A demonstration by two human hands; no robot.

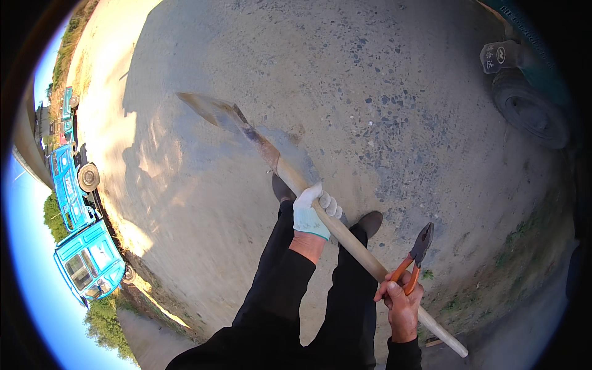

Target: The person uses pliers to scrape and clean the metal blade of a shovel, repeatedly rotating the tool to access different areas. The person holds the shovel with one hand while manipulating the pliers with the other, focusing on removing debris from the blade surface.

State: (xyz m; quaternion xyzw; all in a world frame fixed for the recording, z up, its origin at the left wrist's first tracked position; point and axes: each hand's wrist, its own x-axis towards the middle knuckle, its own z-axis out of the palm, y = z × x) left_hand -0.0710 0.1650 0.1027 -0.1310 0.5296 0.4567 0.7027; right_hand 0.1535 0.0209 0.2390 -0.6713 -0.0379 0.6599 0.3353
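A shovel [351,245] with a long pale wooden handle slants across in front of me, its metal blade at the far left and its handle end at the near right. My left hand [312,211], in a white glove with a light green cuff, is wrapped round the handle at about its middle. Bare and ungloved, my right hand [403,308] grips combination pliers [422,245] by their orange handles, with the dark jaws pointing away from me. That hand lies over the lower shovel handle; whether it also grips it I cannot tell.
Dusty ground with scattered gravel [376,129] surrounds my shoes [370,223]. A blue truck [92,256] stands at the far left, with another vehicle [67,116] beyond it. At the right are a wheel [531,110] and mudflap [501,56] of a dark green vehicle.
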